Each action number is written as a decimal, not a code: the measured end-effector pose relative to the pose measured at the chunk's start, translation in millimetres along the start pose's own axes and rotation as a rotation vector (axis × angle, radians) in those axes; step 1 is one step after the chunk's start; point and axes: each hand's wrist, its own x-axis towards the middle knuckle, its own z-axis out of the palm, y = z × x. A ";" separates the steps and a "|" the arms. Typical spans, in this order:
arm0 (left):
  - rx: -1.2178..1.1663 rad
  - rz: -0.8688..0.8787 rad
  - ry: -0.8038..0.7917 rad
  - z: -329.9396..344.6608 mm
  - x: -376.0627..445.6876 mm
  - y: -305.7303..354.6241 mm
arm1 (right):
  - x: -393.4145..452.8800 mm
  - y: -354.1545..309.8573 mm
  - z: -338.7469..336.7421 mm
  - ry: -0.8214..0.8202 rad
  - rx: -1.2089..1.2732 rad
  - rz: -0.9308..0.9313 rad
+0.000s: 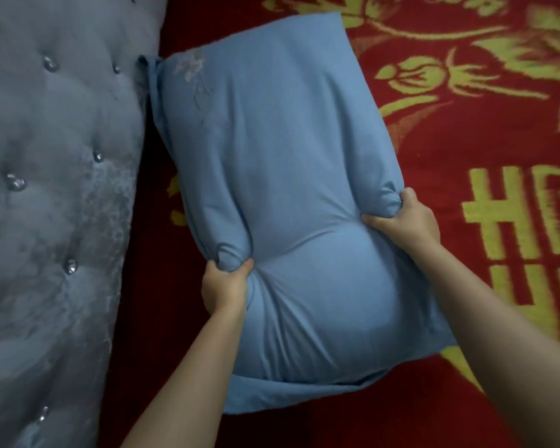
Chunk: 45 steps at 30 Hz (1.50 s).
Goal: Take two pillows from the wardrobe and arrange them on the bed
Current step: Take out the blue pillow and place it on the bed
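- One blue pillow (pixel 288 195) is out of the wardrobe and lies on the bed, on the red blanket (pixel 466 130) with its yellow flower pattern.
- Its long left edge sits just beside the grey tufted headboard (pixel 55 189), with a dark strip of blanket showing between them.
- The left hand (pixel 225 284) is clamped on a bunch of the pillow's fabric at its left edge, fingers closed into the cloth.
- The right hand (pixel 404 221) is likewise closed on a pinch of fabric at the right edge, so the cover pulls taut between the two grips.
- I would say she or he is placing or plumping this pillow, so that step is not finished.
- No second pillow is in sight from here; whether it has been fetched I cannot tell.
- If not, the second trip to the wardrobe and the final arranging are left.
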 end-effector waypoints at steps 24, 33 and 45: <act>-0.140 0.683 0.117 -166.4 135.7 324.0 | 97.3 -260.7 -101.6 0.197 0.682 -0.196; 0.364 0.643 -0.515 -85.4 81.2 159.6 | 24.1 -210.4 1.2 -0.227 0.015 -0.378; 0.576 0.950 -0.083 -139.3 -28.2 186.9 | -69.6 -209.1 -95.2 -0.184 -0.311 -0.801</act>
